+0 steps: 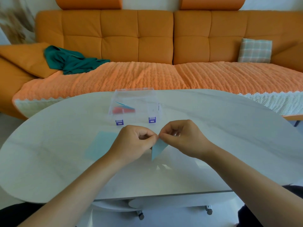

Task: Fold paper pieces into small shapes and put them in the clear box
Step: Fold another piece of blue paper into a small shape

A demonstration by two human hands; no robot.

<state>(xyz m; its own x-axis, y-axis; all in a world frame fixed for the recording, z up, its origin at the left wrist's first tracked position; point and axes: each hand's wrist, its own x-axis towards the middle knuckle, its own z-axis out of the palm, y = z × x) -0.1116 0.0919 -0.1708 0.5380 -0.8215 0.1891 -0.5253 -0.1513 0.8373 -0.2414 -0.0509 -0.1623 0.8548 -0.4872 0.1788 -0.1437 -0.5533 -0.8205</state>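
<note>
I have both hands at the centre of the frame, raised over the white table (229,136), and they meet on one folded light-blue paper triangle (158,149). My left hand (136,143) is curled, with thumb and forefinger pinching the triangle's upper corner. My right hand (183,138) pinches the same corner from the other side, so the fingertips of the two hands touch. The triangle hangs with its long point down, just above the tabletop. One flat light-blue sheet (100,145) lies on the table left of centre, partly hidden under my left wrist. The one clear box (147,99) sits above the hands in the frame, near the table's curved far edge, with its two purple latches (119,122) facing me just beyond my knuckles. Inside its left part I count one blue folded piece (124,105) over red folded paper (123,110); how many red pieces there are I cannot tell. The table's rounded edge sweeps down at both sides, and its straight near edge crosses the lower frame. The widest stretch of bare surface is right of centre. Beyond the far edge stands one orange sofa (154,38), with one green cloth (68,61) at upper left and one plaid cushion (255,50) at upper right.
</note>
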